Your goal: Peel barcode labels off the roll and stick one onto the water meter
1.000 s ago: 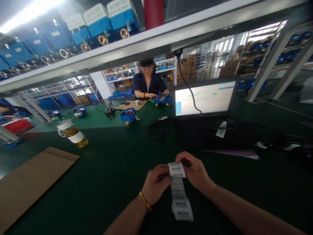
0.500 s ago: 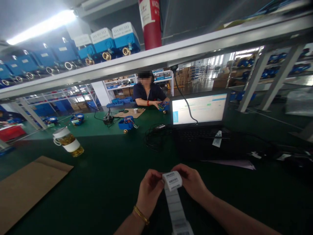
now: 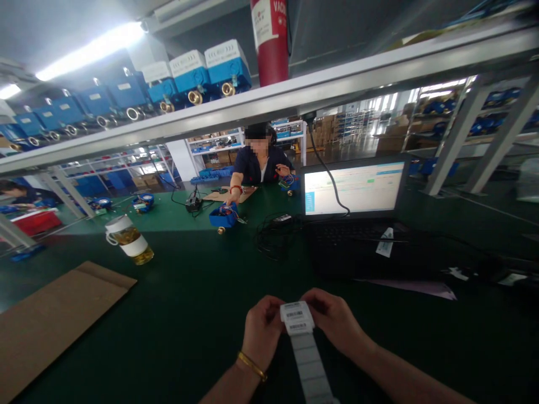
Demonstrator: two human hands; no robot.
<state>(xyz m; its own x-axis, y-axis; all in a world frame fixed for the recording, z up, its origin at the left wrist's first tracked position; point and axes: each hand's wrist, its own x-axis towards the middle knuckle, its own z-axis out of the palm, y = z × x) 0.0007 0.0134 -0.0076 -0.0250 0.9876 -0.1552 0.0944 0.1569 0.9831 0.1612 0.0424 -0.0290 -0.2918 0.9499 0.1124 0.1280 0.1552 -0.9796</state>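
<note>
Between my two hands is a strip of white barcode labels [image 3: 298,318], its top part curled over and the rest hanging down toward the bottom edge of the view. My left hand [image 3: 263,328], with a gold bangle at the wrist, pinches the strip's left edge. On the opposite edge, my right hand [image 3: 332,320] grips with fingers closed; some fingertips are hidden behind the labels. Beyond my hands stands an open laptop [image 3: 353,188] with a lit screen. A white tag [image 3: 384,242] lies on its keyboard side.
Brown cardboard [image 3: 63,320] and a lidded tea bottle [image 3: 130,241] are at left. Black cables [image 3: 273,235] lie beside the laptop. Across the green table, a co-worker [image 3: 261,160] touches a blue meter housing [image 3: 223,217]. An overhead shelf [image 3: 269,101] holds several blue units and a red cylinder.
The curled top of the label strip has tilted and flattened between my hands. The co-worker's arm has reached forward to the nearer blue housing. My view has shifted slightly left.
</note>
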